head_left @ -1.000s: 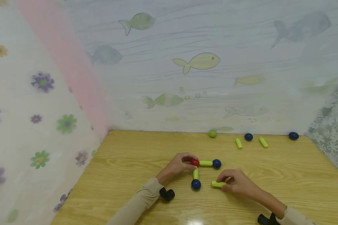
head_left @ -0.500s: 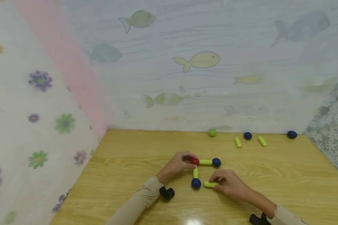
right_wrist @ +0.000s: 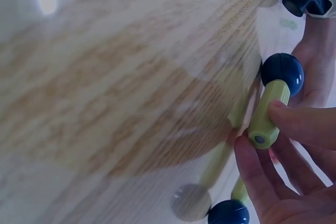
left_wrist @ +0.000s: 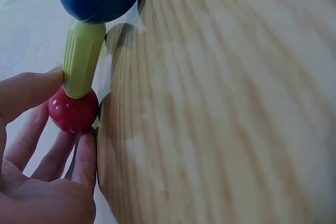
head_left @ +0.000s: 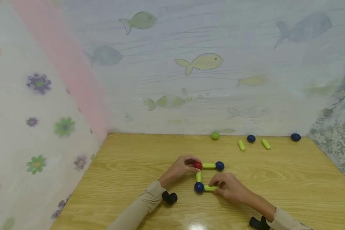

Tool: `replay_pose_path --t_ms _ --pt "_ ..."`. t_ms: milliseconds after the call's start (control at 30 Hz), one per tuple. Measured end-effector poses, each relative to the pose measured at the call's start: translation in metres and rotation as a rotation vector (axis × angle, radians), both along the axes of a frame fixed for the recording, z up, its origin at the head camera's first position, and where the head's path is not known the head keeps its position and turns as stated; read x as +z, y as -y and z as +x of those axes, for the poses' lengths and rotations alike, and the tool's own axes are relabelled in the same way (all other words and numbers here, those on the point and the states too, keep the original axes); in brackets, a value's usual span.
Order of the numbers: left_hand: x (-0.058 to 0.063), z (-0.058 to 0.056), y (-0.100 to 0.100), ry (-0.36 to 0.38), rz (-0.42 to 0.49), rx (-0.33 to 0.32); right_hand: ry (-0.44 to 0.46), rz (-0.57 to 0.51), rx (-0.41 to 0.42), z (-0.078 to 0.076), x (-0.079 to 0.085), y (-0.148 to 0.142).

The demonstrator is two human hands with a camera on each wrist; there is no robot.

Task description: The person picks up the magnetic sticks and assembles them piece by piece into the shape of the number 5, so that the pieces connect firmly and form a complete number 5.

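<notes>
My left hand (head_left: 181,167) holds a glossy red ball (head_left: 198,165) between thumb and fingers. From that ball a yellow-green rod (head_left: 208,165) runs right to a blue ball (head_left: 219,165), and another rod (head_left: 198,176) runs toward me to a second blue ball (head_left: 199,187). My right hand (head_left: 231,188) pinches a third ribbed rod (right_wrist: 269,114) between thumb and fingers. Its far end meets the nearer blue ball (right_wrist: 282,73); the free end shows a grey round spot. In the left wrist view the thumb lies where the red ball (left_wrist: 73,111) meets a rod (left_wrist: 84,59).
Along the wooden table's (head_left: 138,147) back edge lie a green ball (head_left: 215,135), two blue balls (head_left: 251,138) and two loose rods (head_left: 241,145). A wall covering with fish drawings (head_left: 199,62) rises behind. Black devices (head_left: 169,198) sit at both wrists.
My right hand has moved left with the rod, bringing its end up to the nearer blue ball. My left hand has stayed on the red ball.
</notes>
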State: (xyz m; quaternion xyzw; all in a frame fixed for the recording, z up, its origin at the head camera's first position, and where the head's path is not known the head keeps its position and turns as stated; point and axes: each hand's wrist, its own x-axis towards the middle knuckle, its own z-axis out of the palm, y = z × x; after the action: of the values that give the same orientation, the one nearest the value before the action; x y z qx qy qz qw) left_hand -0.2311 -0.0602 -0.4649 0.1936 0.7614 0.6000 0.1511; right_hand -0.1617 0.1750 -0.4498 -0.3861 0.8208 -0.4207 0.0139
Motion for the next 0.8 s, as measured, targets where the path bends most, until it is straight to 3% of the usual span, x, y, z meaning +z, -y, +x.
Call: replay_pose_path --t_ms 567,800 --pt "0.0011 0.0 -0.0022 -0.028 -0.017 -0.025 -0.058 0.016 0.038 -0.001 0.0004 -0.0023" --pt "0.0002 0.0013 -0.0014 -0.031 -0.01 -0.018 -0.016 0.021 0.019 0.0012 -0.0009 -0.0036"
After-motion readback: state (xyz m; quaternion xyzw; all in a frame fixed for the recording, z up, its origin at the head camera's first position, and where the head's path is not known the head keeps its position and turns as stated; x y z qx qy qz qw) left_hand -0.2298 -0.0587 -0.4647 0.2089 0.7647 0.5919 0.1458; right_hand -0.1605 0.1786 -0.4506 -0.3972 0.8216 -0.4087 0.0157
